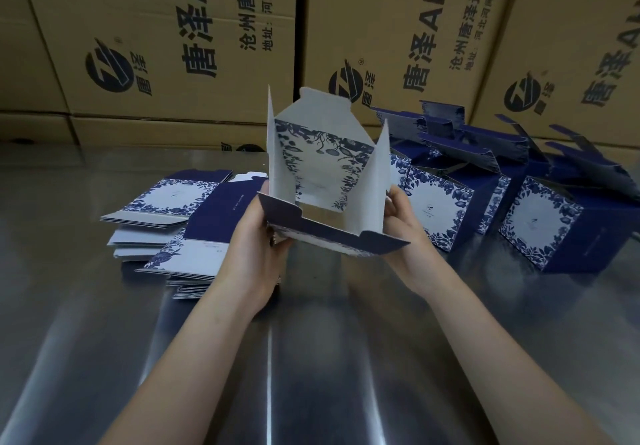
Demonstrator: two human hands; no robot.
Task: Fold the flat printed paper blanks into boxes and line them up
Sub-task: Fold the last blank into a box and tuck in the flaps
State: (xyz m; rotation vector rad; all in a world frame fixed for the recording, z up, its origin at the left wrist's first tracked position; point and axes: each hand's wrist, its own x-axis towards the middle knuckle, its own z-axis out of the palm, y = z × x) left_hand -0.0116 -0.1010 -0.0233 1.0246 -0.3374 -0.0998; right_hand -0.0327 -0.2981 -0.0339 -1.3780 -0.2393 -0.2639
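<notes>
Gripping half-folded box [322, 181]: left hand [258, 236], right hand [401, 223]; cartons [173, 29] read "唐泽".

navy-and-white floral blank [322, 167], tan cartons [156, 39]

My left hand [258, 236] and my right hand [403, 226] are both bare, with no gloves on. I see no rings on the fingers that show and no watch or band at either wrist. Below the hands, both forearms are uncovered all the way down to the bottom edge of the view, slim and smooth, with no sleeve or cuff showing anywhere.
</notes>
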